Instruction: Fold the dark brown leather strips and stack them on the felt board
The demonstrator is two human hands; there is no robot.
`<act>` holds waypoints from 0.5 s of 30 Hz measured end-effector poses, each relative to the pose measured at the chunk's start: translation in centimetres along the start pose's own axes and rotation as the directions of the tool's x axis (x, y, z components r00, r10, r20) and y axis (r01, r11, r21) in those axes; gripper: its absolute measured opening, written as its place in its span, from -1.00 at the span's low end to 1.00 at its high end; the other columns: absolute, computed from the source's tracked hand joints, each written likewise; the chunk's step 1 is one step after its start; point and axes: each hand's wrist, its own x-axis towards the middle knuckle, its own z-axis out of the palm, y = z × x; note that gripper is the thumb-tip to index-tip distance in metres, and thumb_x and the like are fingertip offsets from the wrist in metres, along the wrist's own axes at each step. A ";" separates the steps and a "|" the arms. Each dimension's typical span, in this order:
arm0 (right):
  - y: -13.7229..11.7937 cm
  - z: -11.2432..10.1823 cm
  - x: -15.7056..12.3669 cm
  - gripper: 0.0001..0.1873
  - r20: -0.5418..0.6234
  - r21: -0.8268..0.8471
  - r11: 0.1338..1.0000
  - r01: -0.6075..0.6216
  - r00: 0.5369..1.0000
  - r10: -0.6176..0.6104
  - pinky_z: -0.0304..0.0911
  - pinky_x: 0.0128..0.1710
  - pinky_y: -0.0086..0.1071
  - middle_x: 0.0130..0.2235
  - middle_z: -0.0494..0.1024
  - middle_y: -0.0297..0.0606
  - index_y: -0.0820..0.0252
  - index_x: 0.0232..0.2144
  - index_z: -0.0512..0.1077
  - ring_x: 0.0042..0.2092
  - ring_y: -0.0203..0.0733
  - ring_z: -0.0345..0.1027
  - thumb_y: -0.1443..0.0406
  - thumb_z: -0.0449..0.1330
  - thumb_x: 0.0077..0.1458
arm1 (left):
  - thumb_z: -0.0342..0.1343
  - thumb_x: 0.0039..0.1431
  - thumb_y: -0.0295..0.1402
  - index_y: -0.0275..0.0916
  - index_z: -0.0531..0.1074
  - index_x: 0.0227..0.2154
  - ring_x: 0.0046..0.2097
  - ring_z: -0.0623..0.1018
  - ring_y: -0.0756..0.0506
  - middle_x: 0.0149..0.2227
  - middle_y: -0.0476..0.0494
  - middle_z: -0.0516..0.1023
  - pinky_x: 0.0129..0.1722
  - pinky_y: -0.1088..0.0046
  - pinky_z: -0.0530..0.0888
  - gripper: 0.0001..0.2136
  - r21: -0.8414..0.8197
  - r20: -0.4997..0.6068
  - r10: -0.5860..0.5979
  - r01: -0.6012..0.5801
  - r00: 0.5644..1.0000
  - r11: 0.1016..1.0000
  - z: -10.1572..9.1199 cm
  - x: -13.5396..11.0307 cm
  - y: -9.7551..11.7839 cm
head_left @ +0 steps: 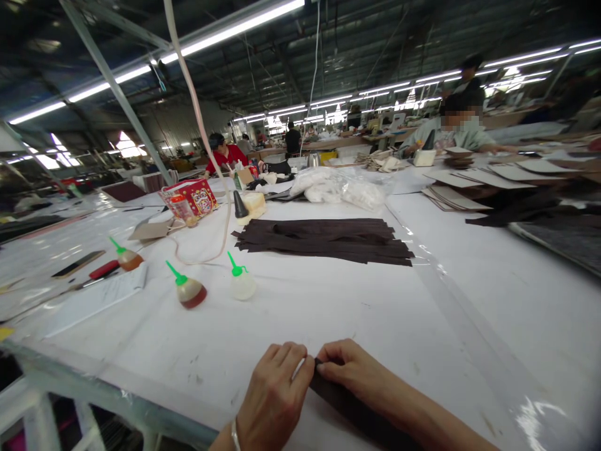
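A dark brown strip of material (354, 407) runs from between my hands toward the lower right, partly under my right forearm. My right hand (345, 363) pinches its far end between thumb and fingers. Close beside it, my left hand (282, 391) has its fingers curled and pressed together at the same end, a bangle on the wrist. Both hands are low over the white tabletop (300, 307). Farther up the table lies a pile of similar dark brown strips (323, 241).
Squeeze bottles with green nozzles, one with dark liquid (191, 293) and one pale (243, 287), stand left of centre. A red patterned bag (195, 199), a clear plastic bundle (338, 188) and stacked boards (469, 188) lie farther back. A co-worker (446, 134) sits across the table.
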 end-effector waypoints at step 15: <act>0.0 -0.4 -0.4 -0.86 0.060 0.025 1.000 -0.007 0.998 0.006 -0.14 -0.55 -0.47 -0.60 0.19 -0.44 0.28 -0.51 0.42 -0.51 -0.36 -0.04 0.31 0.10 -0.09 | -0.15 0.26 -0.58 -0.27 0.39 -0.34 -0.32 0.41 -0.10 -0.36 -0.12 0.44 -0.27 0.35 0.31 -0.78 -0.084 -0.026 -0.063 0.061 0.998 0.995 0.3 0.0 0.1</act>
